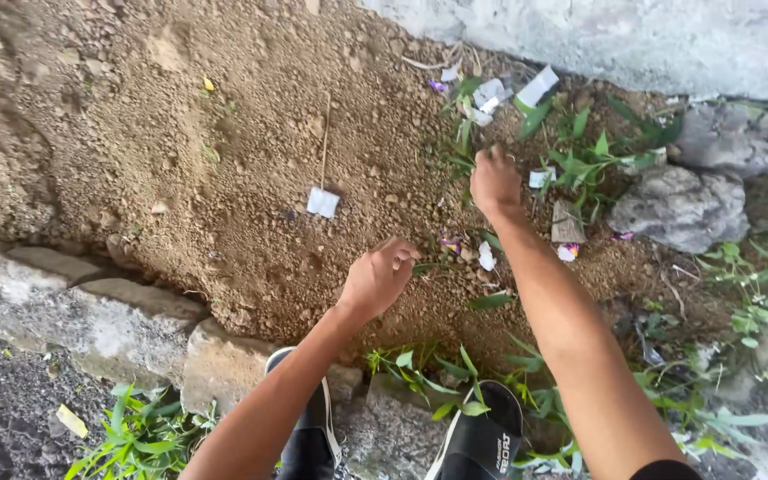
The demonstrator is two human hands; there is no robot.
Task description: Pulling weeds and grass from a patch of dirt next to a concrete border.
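The right hand [494, 182] reaches up to the centre of the frame, its grip curled shut into a fist at the base of a clump of green weeds [580, 156] growing from the brown soil [224, 133]. Whether the fingers actually enclose a stem cannot be told, since the back of the hand hides them. The weeds spread from just above the knuckles toward the upper right, where they meet two grey rocks [682, 209] under a pale concrete wall [633, 36].

The left hand [377, 277] sits lower, just left of centre, with its grip loosely bent and the fingertips [404, 255] pinching toward a thin green stalk that runs rightward across the dirt. It looks to be touching the stalk, though how firmly is unclear.

Small litter lies about both hands: white paper scraps [491, 93] among the weeds at upper centre, a white square tag on a thin stick [323, 202] left of the hands, and a white and purple bit [486, 256] between the two forearms.

A row of grey kerb stones [91, 311] edges the soil at lower left. At the bottom of the frame two black sandals [482, 440] rest on the stones, with more leafy weeds growing around them.
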